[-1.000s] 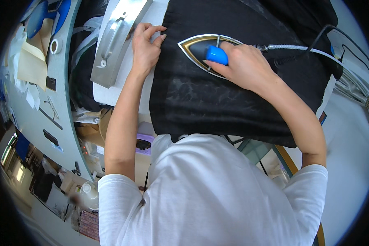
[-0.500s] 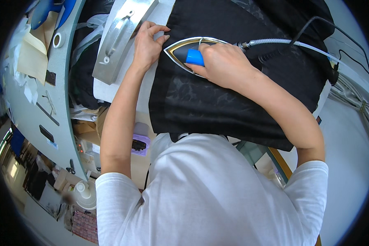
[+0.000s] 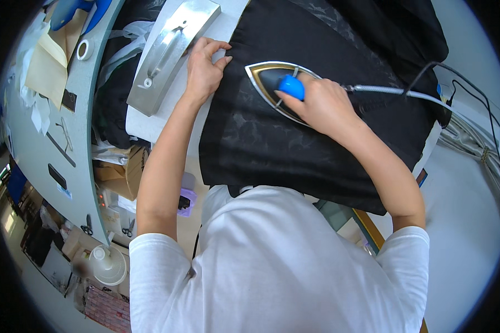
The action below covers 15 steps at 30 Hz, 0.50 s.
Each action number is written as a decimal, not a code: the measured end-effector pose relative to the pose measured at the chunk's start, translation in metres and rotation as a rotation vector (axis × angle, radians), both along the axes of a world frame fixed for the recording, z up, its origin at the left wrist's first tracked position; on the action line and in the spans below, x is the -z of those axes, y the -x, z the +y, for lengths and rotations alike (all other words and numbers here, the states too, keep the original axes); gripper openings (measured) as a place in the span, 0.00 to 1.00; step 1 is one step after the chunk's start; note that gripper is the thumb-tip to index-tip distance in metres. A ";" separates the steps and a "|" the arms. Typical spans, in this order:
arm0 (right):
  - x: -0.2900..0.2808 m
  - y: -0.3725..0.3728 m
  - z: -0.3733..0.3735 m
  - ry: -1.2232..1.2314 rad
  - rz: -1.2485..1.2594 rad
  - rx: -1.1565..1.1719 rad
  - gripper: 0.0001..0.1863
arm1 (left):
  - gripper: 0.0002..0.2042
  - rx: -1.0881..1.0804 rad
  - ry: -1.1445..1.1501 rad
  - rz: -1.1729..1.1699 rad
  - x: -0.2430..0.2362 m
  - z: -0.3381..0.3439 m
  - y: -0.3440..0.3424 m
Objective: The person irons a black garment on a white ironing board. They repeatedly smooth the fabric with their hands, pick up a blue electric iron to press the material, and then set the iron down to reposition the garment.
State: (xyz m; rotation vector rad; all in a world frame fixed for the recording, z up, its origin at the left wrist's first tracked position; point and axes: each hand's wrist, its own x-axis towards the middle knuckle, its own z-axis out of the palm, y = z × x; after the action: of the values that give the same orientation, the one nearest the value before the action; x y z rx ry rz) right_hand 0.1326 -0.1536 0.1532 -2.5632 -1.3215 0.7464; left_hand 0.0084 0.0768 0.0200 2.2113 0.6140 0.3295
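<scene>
My right hand (image 3: 322, 105) is wrapped round the iron's blue-topped handle (image 3: 291, 89). The pointed steel-and-gold iron (image 3: 260, 77) rests on black fabric (image 3: 272, 161) with faint mottled patches, its tip toward the left. My left hand (image 3: 205, 66) is at the fabric's left edge, fingers bent, index finger and thumb apart, fingertips touching the edge. Under the fabric, a white board (image 3: 139, 127) shows on the left, bearing a long metal block (image 3: 166, 55) with a slotted top, just left of my left hand.
A pale side table (image 3: 33, 155) holds paper (image 3: 47, 66), a tape roll (image 3: 84, 49), a phone (image 3: 56, 175) and scissors (image 3: 86, 223). A white fan (image 3: 108, 266) stands lower left. A hose (image 3: 383, 89) and black cord (image 3: 428, 69) run rightward from the iron. Cardboard (image 3: 125, 177) sits below the board.
My right hand and iron moved left, then back right and slightly lower. My left hand stays at the fabric's edge; the whole view has shifted a little.
</scene>
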 end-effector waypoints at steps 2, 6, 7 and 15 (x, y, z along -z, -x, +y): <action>0.000 -0.004 -0.009 0.029 0.008 0.104 0.28 | 0.12 -0.035 0.031 0.011 -0.003 -0.002 -0.002; -0.003 -0.004 0.005 -0.009 0.069 0.110 0.28 | 0.11 -0.060 0.005 -0.016 0.002 -0.004 -0.003; -0.001 -0.004 0.013 -0.040 0.046 0.102 0.28 | 0.12 -0.066 0.009 -0.036 0.002 -0.005 -0.004; 0.006 -0.011 0.052 -0.118 -0.025 0.161 0.28 | 0.16 -0.253 0.071 -0.168 0.010 -0.026 -0.003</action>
State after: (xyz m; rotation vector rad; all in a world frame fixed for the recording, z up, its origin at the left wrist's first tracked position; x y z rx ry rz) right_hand 0.1436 -0.1011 0.1467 -2.5543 -1.1141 0.5917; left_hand 0.0111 0.0504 0.0100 2.0156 0.8010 0.6070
